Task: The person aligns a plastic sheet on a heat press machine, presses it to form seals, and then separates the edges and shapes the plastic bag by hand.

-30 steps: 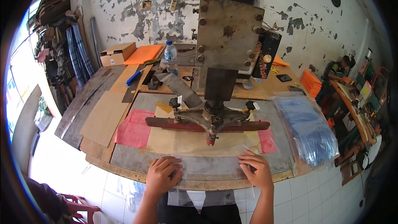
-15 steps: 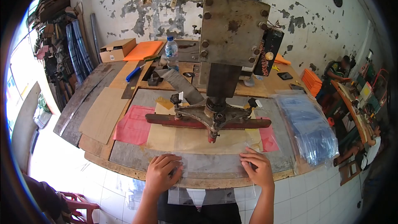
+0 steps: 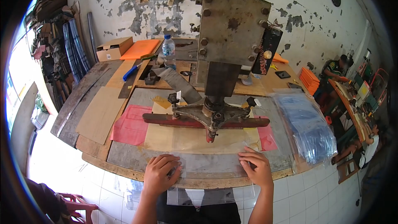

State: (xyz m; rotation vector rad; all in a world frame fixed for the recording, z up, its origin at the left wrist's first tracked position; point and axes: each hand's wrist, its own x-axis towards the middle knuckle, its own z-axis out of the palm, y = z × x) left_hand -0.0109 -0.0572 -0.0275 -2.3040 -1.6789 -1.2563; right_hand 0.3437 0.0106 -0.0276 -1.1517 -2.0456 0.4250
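A clear plastic sheet (image 3: 207, 170) lies across the front edge of the worktable and overhangs it. My left hand (image 3: 161, 173) rests at the sheet's left side, fingers curled onto it. At the right side my right hand (image 3: 256, 166) has thumb and fingers closed on the sheet's edge. Beyond both hands stands a press with a long metal bar (image 3: 182, 120) over a cream sheet (image 3: 195, 143). Pink material (image 3: 132, 125) shows at both ends of the cream sheet.
Stacked clear plastic pieces (image 3: 304, 126) lie at the right. Behind are a water bottle (image 3: 168, 52), a cardboard box (image 3: 115, 49), orange sheets (image 3: 141, 49) and a blue-handled tool (image 3: 130, 73). Two people sit at another bench (image 3: 350, 108) at far right.
The view has shifted slightly, so the press appears higher than a second ago. Both hands keep nearly the same place on the plastic sheet.
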